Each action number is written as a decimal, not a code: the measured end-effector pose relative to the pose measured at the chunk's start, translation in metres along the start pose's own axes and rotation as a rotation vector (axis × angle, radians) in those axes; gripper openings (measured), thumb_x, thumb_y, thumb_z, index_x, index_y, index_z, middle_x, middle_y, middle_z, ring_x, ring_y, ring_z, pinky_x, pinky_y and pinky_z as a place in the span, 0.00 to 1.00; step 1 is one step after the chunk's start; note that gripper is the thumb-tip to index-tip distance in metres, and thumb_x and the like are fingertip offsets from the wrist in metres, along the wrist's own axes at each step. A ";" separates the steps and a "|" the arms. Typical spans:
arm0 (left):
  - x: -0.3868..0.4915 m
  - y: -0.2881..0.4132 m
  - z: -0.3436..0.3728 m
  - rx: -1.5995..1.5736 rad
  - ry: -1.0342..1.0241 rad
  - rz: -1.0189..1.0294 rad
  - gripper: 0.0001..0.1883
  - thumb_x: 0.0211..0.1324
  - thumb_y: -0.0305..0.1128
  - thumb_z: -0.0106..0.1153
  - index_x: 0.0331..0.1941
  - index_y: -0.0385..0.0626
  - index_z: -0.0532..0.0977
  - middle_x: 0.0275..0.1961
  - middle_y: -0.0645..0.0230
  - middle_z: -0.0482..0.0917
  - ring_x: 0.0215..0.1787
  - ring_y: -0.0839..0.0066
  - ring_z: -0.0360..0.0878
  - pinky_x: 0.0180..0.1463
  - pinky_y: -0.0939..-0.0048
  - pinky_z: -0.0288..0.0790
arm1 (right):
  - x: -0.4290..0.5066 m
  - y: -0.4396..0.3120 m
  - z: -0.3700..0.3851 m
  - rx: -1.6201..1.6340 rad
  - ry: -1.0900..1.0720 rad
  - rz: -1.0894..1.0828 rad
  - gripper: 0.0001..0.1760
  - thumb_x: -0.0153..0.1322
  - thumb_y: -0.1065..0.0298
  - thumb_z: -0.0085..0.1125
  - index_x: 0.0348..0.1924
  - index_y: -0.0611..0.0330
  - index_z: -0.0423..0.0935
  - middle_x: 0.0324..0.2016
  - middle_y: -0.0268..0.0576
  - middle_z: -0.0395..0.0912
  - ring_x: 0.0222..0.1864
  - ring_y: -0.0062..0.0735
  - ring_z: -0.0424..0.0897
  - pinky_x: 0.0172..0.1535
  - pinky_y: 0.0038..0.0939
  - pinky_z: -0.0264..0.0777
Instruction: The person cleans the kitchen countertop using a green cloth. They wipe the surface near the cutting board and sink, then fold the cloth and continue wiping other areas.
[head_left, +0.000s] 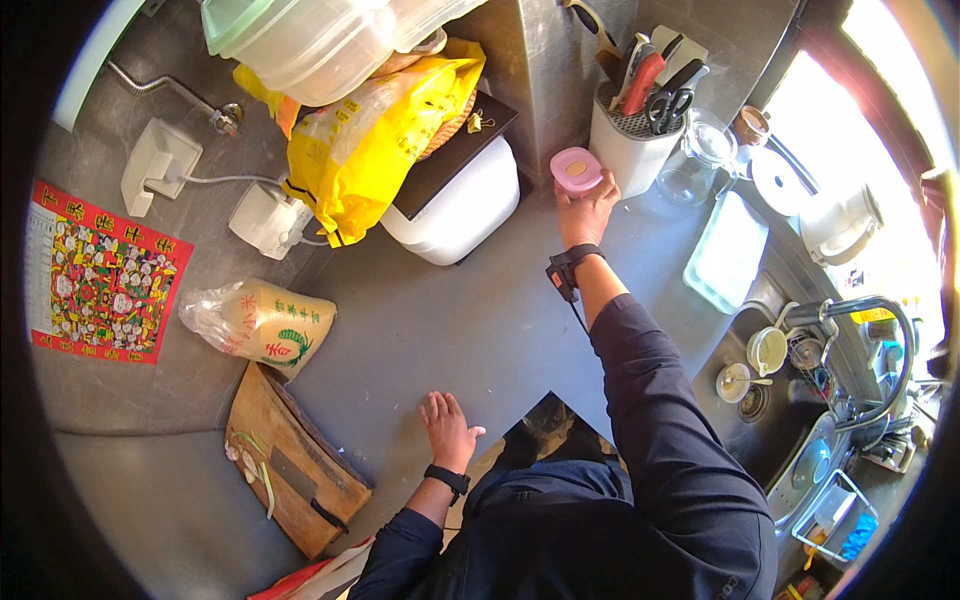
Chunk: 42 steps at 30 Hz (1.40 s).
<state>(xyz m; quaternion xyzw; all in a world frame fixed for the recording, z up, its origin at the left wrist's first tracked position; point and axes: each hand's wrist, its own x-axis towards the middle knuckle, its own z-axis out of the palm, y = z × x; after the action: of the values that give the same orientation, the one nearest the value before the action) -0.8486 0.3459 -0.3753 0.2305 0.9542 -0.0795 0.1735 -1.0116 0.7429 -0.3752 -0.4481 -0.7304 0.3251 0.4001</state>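
Note:
At the back of the grey counter (420, 330), my right hand (589, 217) grips a small container with a pink lid (576, 169). Its lid has a tan oval in the middle, and my hand hides part of its body. Close on its right stands a pale knife holder (630, 146) with knives and black-handled scissors (670, 105) in it. My left hand (450, 431) rests palm down near the counter's front edge, thumb spread and nothing held. To its left, a wooden cutting board (289, 457) carries scallion pieces (266, 484) and what look like garlic cloves (244, 459).
A bag of grain (274, 322) leans by the left wall. Behind it, a white bin (461, 214) with a dark top bears a yellow plastic bag (375, 142). Right of my arm are a glass pitcher (686, 172), a pale lidded box (726, 251) and a sink (720, 435) holding small bowls.

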 end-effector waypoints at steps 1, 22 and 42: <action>0.000 0.000 -0.001 -0.004 0.003 -0.001 0.50 0.44 0.54 0.74 0.65 0.31 0.64 0.69 0.46 0.67 0.77 0.54 0.56 0.78 0.45 0.48 | 0.001 0.002 0.000 0.041 -0.036 0.044 0.51 0.58 0.69 0.77 0.67 0.57 0.53 0.63 0.60 0.59 0.64 0.62 0.67 0.63 0.46 0.69; 0.000 0.001 -0.002 -0.027 -0.005 -0.037 0.51 0.42 0.53 0.76 0.65 0.31 0.65 0.69 0.45 0.67 0.77 0.55 0.56 0.77 0.43 0.48 | 0.007 0.014 -0.010 0.024 -0.118 -0.087 0.53 0.60 0.66 0.73 0.71 0.61 0.48 0.63 0.61 0.58 0.66 0.62 0.62 0.66 0.47 0.65; -0.031 -0.002 0.022 -0.220 0.139 -0.146 0.48 0.49 0.48 0.72 0.70 0.38 0.60 0.75 0.49 0.58 0.80 0.53 0.50 0.77 0.37 0.46 | -0.151 0.063 -0.242 0.191 -1.189 -0.016 0.09 0.73 0.71 0.62 0.44 0.66 0.79 0.35 0.40 0.84 0.39 0.22 0.81 0.45 0.25 0.76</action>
<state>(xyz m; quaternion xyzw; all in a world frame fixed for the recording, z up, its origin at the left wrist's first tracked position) -0.8174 0.3259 -0.3844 0.1450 0.9811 0.0295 0.1249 -0.7327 0.6573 -0.3591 -0.1460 -0.7999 0.5810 -0.0360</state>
